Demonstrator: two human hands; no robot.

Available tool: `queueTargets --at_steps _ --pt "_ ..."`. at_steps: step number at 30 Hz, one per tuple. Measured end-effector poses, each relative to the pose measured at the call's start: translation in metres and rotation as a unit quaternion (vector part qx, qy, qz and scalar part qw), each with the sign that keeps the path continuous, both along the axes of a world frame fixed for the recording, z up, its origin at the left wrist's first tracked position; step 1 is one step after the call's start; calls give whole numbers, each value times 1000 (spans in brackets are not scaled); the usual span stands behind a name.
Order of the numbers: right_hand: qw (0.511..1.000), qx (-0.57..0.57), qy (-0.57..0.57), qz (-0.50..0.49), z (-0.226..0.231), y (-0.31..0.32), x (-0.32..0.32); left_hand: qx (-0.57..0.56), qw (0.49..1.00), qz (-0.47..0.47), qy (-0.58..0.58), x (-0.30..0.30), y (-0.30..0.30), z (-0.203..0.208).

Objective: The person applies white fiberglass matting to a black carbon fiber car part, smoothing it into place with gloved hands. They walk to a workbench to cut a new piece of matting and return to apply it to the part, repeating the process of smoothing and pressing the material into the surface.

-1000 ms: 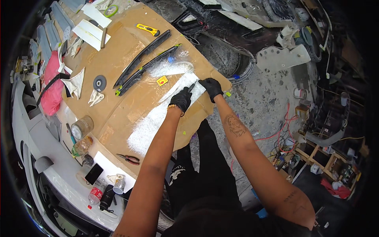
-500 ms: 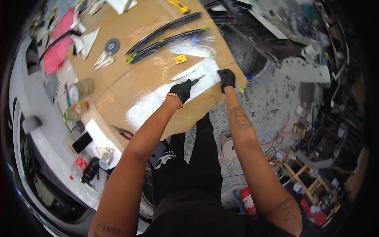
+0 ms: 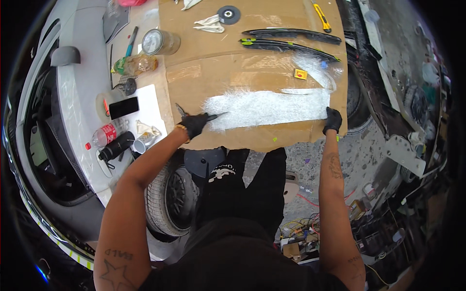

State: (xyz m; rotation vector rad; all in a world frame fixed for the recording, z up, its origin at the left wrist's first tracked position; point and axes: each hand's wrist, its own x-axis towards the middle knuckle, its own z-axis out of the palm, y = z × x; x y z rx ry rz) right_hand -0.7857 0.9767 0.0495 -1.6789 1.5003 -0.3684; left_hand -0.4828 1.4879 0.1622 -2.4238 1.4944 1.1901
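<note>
A white fibrous mat (image 3: 272,109), like fibreglass with frayed edges, lies on brown cardboard (image 3: 233,68). My left hand (image 3: 195,126), black-gloved, is closed around a slim dark pointed tool (image 3: 217,116) at the mat's left end. The tool's tip lies over the mat; its handle is hidden in my fist. My right hand (image 3: 333,120), also gloved, is closed on the mat's right-end edge. Beside my left hand, pliers (image 3: 180,110) are partly covered. Beyond the mat lie a small yellow box (image 3: 300,74) and two long black trim strips (image 3: 291,35).
At left, a phone (image 3: 124,108), a plastic bottle (image 3: 104,135), a black cylinder (image 3: 116,146), a cup (image 3: 140,146) and a glass jar (image 3: 161,41) stand or lie beside the cardboard. Farther off are a grinding disc (image 3: 229,15) and a yellow utility knife (image 3: 322,18). A car wheel (image 3: 172,196) is below.
My view has turned, so the scene appears shifted. My left hand has moved with the tool from the mat's middle to its left end. My right hand stays at the right end.
</note>
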Motion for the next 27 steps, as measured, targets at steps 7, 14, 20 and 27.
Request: queueTargets --at_steps 7,14,20,27 --pt "1000 -13 15 14 -2 7 -2 -31 994 60 84 29 48 37" --pt "983 92 -139 -79 27 23 7 -86 985 104 -106 8 -61 37" --pt "958 194 -180 -113 72 37 8 -299 932 143 -150 -37 -222 -13" --pt "954 184 -233 28 126 50 16 -257 899 98 341 -58 -407 22"
